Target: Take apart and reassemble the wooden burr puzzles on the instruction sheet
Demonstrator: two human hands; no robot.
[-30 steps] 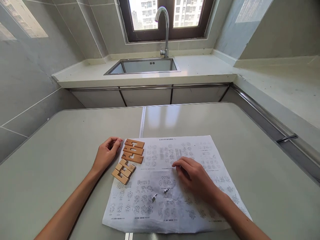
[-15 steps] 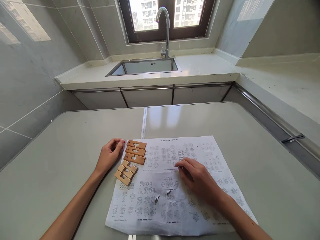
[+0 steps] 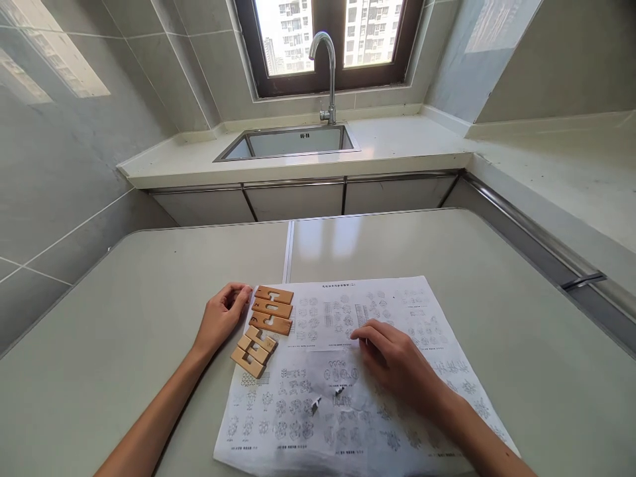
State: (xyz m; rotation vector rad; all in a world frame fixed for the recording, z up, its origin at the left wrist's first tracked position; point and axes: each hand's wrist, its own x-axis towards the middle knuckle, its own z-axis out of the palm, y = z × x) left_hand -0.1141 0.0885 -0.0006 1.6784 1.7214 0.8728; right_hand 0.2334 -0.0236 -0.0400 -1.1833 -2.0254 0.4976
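1. The left hand (image 3: 226, 311), left of centre in the frame, has its fingers loosely curled, thumb tip near the index finger; whether they have hold of anything cannot be told. The fingertips are just beside the top plate.
2. The right hand (image 3: 390, 351), right of centre and lower down, is over the printed sheet (image 3: 303, 358), fingers half bent, index finger reaching leftward; its palm side is hidden, so whether it grasps anything cannot be told.
3. Three brown wooden plates (image 3: 271, 307) with cut-out slots lie stacked in a column near the left hand, at the sheet's upper left corner; dark marks like numerals show on their left ends.
4. Directly below them, paler notched wooden pieces (image 3: 260, 355) lie together at a slant, over the sheet's left edge.
5. The sheet, covered in small line diagrams, has two small tears at the lower centre and lies on the pale bench (image 3: 124, 344).
6. Beyond, at the upper centre, a steel sink (image 3: 298, 142) is set into a white counter (image 3: 397, 136); its back wall shows dark overflow slots, its floor is hidden. A chrome faucet (image 3: 332, 79) arches before the window (image 3: 328, 81).
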